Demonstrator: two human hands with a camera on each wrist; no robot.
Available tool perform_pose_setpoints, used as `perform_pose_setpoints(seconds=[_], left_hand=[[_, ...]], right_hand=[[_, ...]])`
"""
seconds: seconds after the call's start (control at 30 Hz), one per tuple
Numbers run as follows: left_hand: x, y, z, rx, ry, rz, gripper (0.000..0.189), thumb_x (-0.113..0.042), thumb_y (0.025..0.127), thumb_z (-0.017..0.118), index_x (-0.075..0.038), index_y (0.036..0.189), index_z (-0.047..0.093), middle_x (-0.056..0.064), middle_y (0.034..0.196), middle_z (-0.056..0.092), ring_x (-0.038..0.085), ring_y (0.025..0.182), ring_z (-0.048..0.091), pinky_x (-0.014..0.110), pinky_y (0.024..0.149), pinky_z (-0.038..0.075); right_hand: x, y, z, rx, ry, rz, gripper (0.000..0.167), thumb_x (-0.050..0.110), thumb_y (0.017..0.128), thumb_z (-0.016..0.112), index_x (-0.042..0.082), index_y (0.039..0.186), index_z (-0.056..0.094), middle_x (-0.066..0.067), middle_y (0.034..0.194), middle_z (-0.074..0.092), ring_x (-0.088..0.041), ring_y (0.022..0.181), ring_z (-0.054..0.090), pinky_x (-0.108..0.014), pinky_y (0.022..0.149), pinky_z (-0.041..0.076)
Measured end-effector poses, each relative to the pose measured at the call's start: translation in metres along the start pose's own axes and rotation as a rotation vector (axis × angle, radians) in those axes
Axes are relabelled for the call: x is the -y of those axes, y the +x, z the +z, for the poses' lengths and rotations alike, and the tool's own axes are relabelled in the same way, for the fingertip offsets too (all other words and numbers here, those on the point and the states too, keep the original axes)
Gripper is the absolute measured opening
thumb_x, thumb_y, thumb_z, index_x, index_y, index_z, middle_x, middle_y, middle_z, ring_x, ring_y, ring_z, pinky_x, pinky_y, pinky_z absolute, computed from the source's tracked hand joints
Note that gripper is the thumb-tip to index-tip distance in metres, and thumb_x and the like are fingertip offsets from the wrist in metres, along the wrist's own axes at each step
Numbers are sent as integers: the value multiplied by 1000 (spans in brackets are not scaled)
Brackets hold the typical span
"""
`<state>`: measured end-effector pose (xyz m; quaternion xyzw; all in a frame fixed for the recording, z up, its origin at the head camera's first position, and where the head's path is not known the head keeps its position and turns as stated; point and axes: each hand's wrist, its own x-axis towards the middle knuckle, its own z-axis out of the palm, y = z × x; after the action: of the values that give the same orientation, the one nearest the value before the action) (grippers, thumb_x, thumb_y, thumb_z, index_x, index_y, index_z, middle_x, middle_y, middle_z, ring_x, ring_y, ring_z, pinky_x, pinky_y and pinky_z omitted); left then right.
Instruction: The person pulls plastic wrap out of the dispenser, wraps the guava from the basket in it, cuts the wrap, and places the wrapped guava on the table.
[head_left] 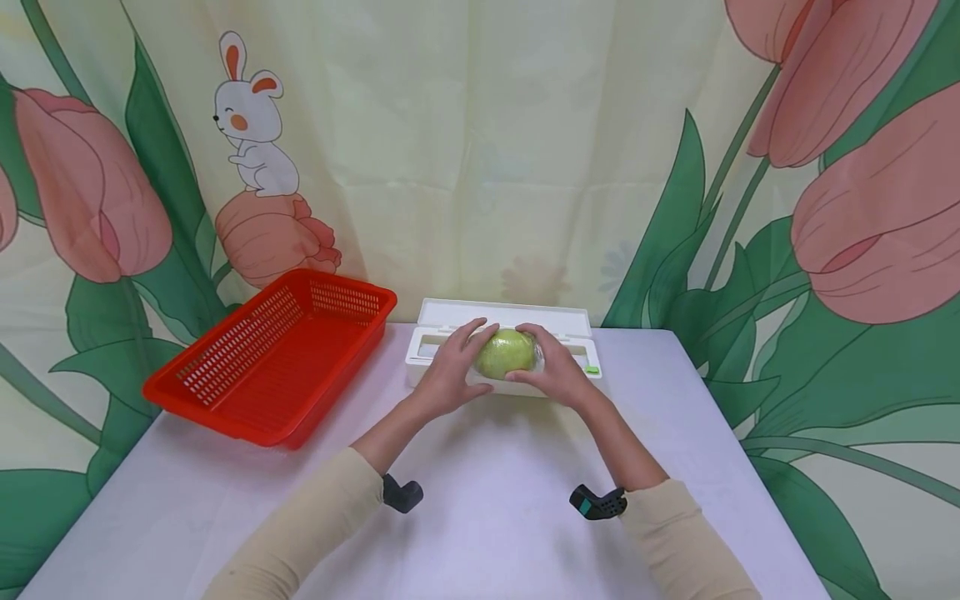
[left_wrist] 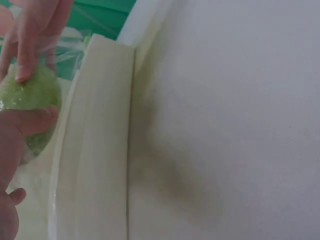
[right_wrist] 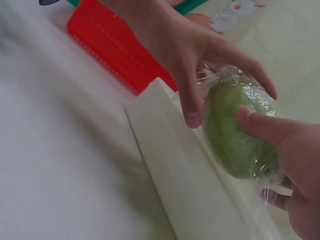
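A green mango-like fruit (head_left: 506,354), wrapped in shiny cling film (right_wrist: 220,75), is held over a white cling-film dispenser (head_left: 517,387). From its left side my left hand (head_left: 448,375) curves round the wrapped fruit, index finger over the top and thumb low by the near side. On the opposite side my right hand (head_left: 561,375) grips it, the thumb pressing on the green surface in the right wrist view. Loose film gathers at both ends of the fruit. The dispenser's lid (head_left: 502,317) stands raised at the back, and a small green slider (head_left: 592,369) sits near its right end.
A red plastic basket (head_left: 330,408) with slotted sides stands at the left of the white-covered table (head_left: 487,517). Behind the table hangs a curtain (head_left: 555,125) printed with tulips and a rabbit. Black wrist devices (head_left: 597,502) are worn at both cuffs.
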<state>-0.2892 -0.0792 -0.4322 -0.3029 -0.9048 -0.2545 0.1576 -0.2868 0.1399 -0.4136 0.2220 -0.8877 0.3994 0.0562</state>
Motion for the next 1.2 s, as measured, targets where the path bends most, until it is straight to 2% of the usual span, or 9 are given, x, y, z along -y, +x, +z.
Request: perform_pose_setpoints(seconds=[0.13,0.33,0.47,0.57,0.77,0.97,1.2], left_hand=[[3,0,7,-47,9,15,97,-20,69,88,-28,148,32,4,151,35,28,136,41,46,107,44],[8,5,10,-22,-57,2,88,-16,72,86,-25,146,38,4,143,43,26,127,49,41,103,49],[10,9,7,13,-104,-6,87,-15,72,85,-24,146,39,4,143,43,27,127,49,42,104,48],[11,12,6,42,-133,-2,87,-15,73,85,-23,146,39,6,143,43,28,128,49,43,105,47],[17,18,3,86,-205,-39,88,-15,74,84,-22,148,37,9,142,44,29,128,50,46,106,46],[21,21,3,115,-284,-93,90,-15,76,83,-20,151,32,11,144,44,30,129,49,49,107,43],[22,19,6,82,-323,-140,95,-17,74,84,-13,151,29,13,149,41,30,136,43,49,112,38]], right_hand=[[-2,7,-2,58,-6,49,78,33,77,81,15,141,40,-10,138,52,-28,121,53,-49,100,46],[-6,9,-2,79,0,81,77,34,81,78,16,145,39,-13,142,51,-32,124,52,-53,101,45],[-11,6,3,18,18,69,81,32,79,79,16,147,38,-11,148,45,-32,135,44,-55,109,38],[-14,2,7,-36,14,29,87,28,75,83,18,147,37,-8,151,41,-30,141,37,-55,112,35],[-20,-2,19,-123,-64,-30,98,23,68,88,18,149,33,-9,154,34,-30,144,32,-53,114,34],[-27,-1,31,-156,-85,-26,101,21,70,87,17,151,28,-10,153,34,-31,142,34,-51,114,34],[-27,4,34,-174,-80,-9,92,19,73,85,16,149,32,-12,148,41,-30,138,40,-48,114,35]])
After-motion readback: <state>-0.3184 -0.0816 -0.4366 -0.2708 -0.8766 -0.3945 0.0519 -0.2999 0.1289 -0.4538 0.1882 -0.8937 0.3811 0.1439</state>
